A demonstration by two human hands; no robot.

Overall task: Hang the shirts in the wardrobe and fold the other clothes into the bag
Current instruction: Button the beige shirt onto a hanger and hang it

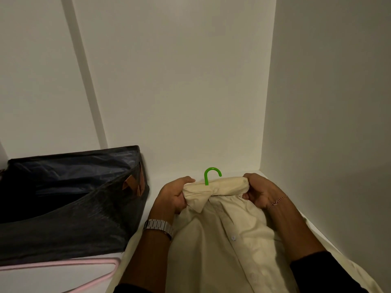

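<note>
A cream shirt (224, 235) lies on the white wardrobe floor (160, 182), front up, with its collar toward the back wall. A green hanger hook (211, 174) sticks out above the collar; the rest of the hanger is hidden inside the shirt. My left hand (175, 195) grips the left end of the collar. My right hand (258, 191) grips the right end of the collar. An open dark fabric bag (69, 199) stands to the left of the shirt.
A pink hanger (88, 265) lies on the floor in front of the bag. White wardrobe walls (328, 123) close in at the back and at the right, right beside the shirt.
</note>
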